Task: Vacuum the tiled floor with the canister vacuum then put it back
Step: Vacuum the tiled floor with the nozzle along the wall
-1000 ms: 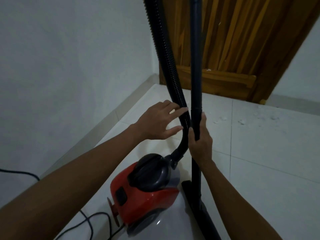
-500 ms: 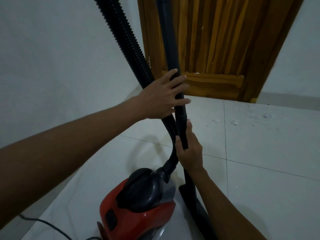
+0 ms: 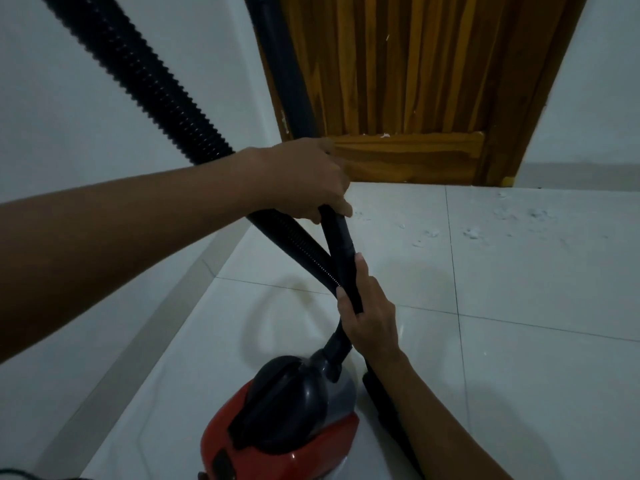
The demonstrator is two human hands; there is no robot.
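A red and black canister vacuum (image 3: 287, 427) sits on the white tiled floor (image 3: 519, 289) at the bottom centre. Its ribbed black hose (image 3: 138, 74) rises from the canister toward the upper left. The smooth black wand (image 3: 341, 244) stands nearly upright and crosses the hose. My left hand (image 3: 304, 181) is closed around the wand's upper section. My right hand (image 3: 367, 313) grips the wand lower down, just above the canister. The floor nozzle (image 3: 377, 396) rests beside the canister, partly hidden by my right forearm.
A wooden door (image 3: 415, 81) stands shut straight ahead. White crumbs of debris (image 3: 471, 233) lie scattered on the tiles before it. A white wall (image 3: 69, 150) runs along the left, close to the canister. A black power cord (image 3: 14, 472) shows at the bottom left corner.
My left hand has gone from hovering open by the hose to closing around the wand higher up. The view has tilted upward and the wand now leans left.
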